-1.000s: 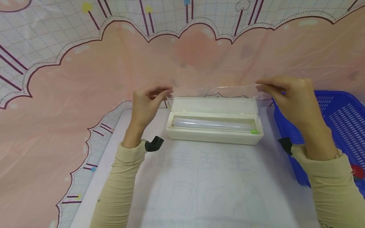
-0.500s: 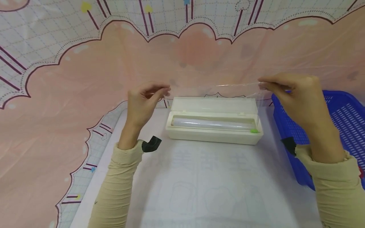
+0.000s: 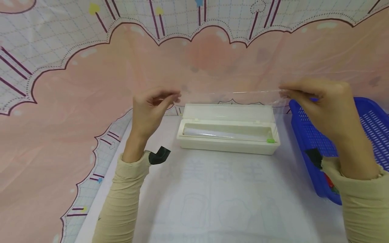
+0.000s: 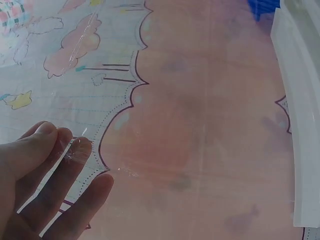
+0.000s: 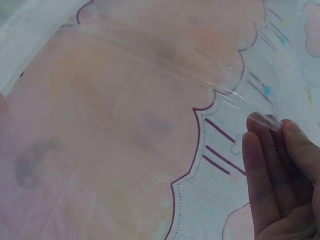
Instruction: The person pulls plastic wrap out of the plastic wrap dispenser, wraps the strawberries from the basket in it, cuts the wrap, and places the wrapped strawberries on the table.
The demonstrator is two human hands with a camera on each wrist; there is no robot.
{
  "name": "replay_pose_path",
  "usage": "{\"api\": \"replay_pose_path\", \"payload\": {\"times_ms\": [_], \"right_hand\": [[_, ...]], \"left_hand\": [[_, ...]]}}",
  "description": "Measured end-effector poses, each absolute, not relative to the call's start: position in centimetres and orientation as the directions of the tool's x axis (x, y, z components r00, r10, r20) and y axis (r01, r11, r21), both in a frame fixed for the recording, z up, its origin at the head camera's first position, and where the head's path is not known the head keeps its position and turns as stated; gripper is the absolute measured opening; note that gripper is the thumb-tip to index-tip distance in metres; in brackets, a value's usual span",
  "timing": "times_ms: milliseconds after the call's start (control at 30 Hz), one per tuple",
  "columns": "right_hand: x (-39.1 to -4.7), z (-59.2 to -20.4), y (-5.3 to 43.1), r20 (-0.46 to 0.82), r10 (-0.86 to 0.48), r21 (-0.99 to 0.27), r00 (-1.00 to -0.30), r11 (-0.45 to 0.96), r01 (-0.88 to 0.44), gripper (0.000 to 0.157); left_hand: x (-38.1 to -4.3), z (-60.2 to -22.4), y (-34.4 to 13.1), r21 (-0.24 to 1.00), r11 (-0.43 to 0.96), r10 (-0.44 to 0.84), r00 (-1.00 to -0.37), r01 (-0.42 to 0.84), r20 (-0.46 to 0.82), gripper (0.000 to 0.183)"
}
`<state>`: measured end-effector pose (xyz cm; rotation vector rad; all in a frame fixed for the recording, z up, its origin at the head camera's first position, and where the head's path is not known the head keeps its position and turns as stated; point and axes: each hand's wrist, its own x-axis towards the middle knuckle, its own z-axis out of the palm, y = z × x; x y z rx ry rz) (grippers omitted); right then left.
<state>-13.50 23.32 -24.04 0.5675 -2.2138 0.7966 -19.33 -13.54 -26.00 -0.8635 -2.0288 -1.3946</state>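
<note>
Clear cling film (image 3: 243, 92) spans the gap between my two hands, above and behind a white cling film box (image 3: 228, 145). My left hand (image 3: 150, 109) pinches one corner between thumb and fingers; the left wrist view shows film wrinkled at the fingertips (image 4: 82, 145). At the other corner my right hand (image 3: 329, 106) pinches the film, which gathers into creases there in the right wrist view. The box's lid (image 3: 228, 113) stands raised, and a film roll (image 3: 209, 132) lies inside. A green slider (image 3: 270, 140) sits at the right of its front edge. The film's lower part is hard to see.
A blue perforated basket (image 3: 375, 114) stands at the right, partly behind my right arm, with something red (image 3: 329, 184) inside. The white tabletop (image 3: 225, 202) lies in front of the box. A patterned pink cloth (image 3: 91, 101) covers the back and left.
My right hand has moved right and my left hand slightly left, so the pinched corners are farther apart. The roll now looks lower in the box.
</note>
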Motion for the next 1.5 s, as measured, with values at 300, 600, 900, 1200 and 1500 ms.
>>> {"api": "replay_pose_path", "payload": {"times_ms": [300,600,900,1200,1500], "right_hand": [[-13.1,-23.7,23.5,0.755,-0.176,-0.341,-0.632,0.719,-0.606,0.025],[-12.6,-23.8,24.0,0.712,-0.243,-0.320,-0.659,0.724,-0.612,0.028],[-11.7,-24.8,25.3,0.645,-0.334,-0.301,-0.687,0.715,-0.631,0.024],[-11.0,-24.9,26.0,0.641,-0.414,-0.286,-0.647,0.653,-0.701,0.018],[-11.3,-24.0,26.0,0.746,-0.375,-0.301,-0.551,0.548,-0.780,0.030]], "left_hand": [[-18.7,-25.5,-13.6,0.585,0.277,0.211,-0.642,0.762,0.737,0.011],[-18.4,-25.5,-14.0,0.555,0.294,0.240,-0.622,0.778,0.745,0.011],[-17.6,-26.3,-14.9,0.527,0.314,0.330,-0.612,0.789,0.719,0.016],[-16.1,-26.1,-15.5,0.517,0.236,0.368,-0.568,0.823,0.736,0.019],[-15.6,-24.4,-15.3,0.462,0.275,0.319,-0.534,0.843,0.783,0.018]]}}
